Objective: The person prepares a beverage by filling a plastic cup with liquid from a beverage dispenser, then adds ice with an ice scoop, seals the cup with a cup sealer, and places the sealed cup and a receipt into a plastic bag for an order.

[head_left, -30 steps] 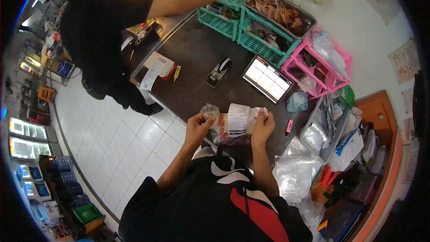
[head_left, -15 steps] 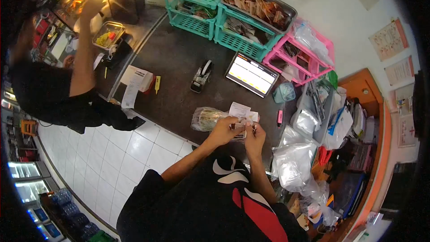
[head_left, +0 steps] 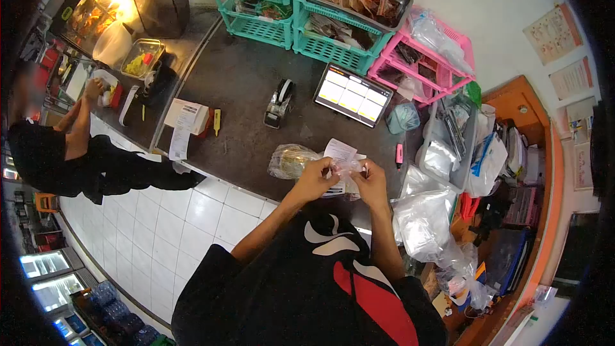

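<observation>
Between my two hands a thin clear plastic bag [head_left: 346,167] is stretched just above the counter's front edge. My left hand [head_left: 314,181] pinches its left side, with the fingers curled in. On the other side my right hand [head_left: 371,183] grips it between thumb and fingers. Left of my left hand lies a clear plastic-wrapped package [head_left: 289,161] with yellowish-green contents that I cannot make out. A printed paper slip [head_left: 339,149] lies behind the bag, partly covered by it.
A tablet [head_left: 353,96], tape dispenser [head_left: 278,104], yellow highlighter [head_left: 217,122] and pink highlighter [head_left: 399,154] lie on the dark counter [head_left: 237,83]. Teal racks [head_left: 259,29] and a pink rack [head_left: 426,61] stand behind. Plastic bags [head_left: 423,218] lie right; a co-worker [head_left: 70,154] stands left.
My hands have moved slightly apart, and more of the plastic shows between them. The co-worker has shifted left, lowering an arm from near the bright light to a white container.
</observation>
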Tool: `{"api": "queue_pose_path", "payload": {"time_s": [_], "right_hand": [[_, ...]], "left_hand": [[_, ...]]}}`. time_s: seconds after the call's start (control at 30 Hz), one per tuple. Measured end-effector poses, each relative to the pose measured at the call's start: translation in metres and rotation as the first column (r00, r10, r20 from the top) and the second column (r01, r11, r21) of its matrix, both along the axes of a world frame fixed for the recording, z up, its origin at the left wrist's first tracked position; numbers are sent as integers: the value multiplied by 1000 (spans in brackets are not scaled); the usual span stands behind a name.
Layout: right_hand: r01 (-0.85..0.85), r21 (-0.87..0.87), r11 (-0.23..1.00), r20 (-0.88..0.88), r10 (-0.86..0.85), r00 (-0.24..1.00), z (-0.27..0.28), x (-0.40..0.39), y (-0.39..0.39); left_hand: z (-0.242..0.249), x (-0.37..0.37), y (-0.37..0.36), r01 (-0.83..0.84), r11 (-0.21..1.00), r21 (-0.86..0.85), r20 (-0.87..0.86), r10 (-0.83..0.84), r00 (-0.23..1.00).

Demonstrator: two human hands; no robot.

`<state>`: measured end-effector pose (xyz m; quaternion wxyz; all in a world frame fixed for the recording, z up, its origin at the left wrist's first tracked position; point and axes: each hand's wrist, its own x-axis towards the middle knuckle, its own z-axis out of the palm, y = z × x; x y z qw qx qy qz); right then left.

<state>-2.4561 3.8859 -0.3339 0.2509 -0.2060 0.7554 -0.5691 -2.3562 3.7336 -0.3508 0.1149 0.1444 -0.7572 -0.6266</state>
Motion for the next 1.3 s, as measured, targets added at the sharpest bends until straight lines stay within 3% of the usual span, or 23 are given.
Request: {"api": "queue_pose_path", "payload": {"time_s": [0.03, 0.13, 0.33, 0.43, 0.53, 0.63, 0.73, 0.83, 1.03, 1.13, 1.23, 1.3], "right_hand": [[25, -65, 998, 2, -25, 1000, -3, 1, -2], [13, -44, 999, -60, -15, 998, -4, 3, -1], [-350, 51, 936, 60, 347, 936, 20, -16, -2], [-440, 42, 897, 122, 433, 893, -4, -23, -5], [-314, 94, 945, 32, 312, 949, -12, -19, -2], [-215, 96, 972, -134, 226, 965, -8, -15, -1], [-260, -14, 965, -60, 259, 964, 4, -13, -3], [-330, -20, 944, 29, 330, 943, -3, -18, -2], [-376, -82, 923, 108, 383, 917, 0, 0, 4], [-424, 62, 904, -47, 427, 903, -6, -8, 5], [-212, -177, 961, 47, 223, 974, -21, -2, 2], [-159, -171, 972, 135, 183, 974, -18, 1, 2]], "left_hand": [[1, 1, 2, 5, 999, -38, 8, -5, 1000], [2, -3, 11, -101, 973, -209, -57, 91, 994], [-1, -1, 20, -142, 989, 49, 0, 142, 990], [10, 6, 23, -73, 888, 455, -79, 122, 989], [2, 17, 13, -128, 918, 375, 153, 75, 985], [-6, 18, 14, -112, 930, 350, 155, 61, 986], [4, 21, 22, -107, 821, 561, 78, 77, 994], [4, 21, 24, -58, 880, 471, 35, 47, 998], [10, 22, 29, -128, 829, 545, 42, 126, 991], [19, 23, 26, -119, 891, 439, 88, 89, 992], [18, 22, 18, -32, 960, 278, 201, -26, 979], [17, 20, 14, -6, 971, 238, 298, -67, 952]]}}
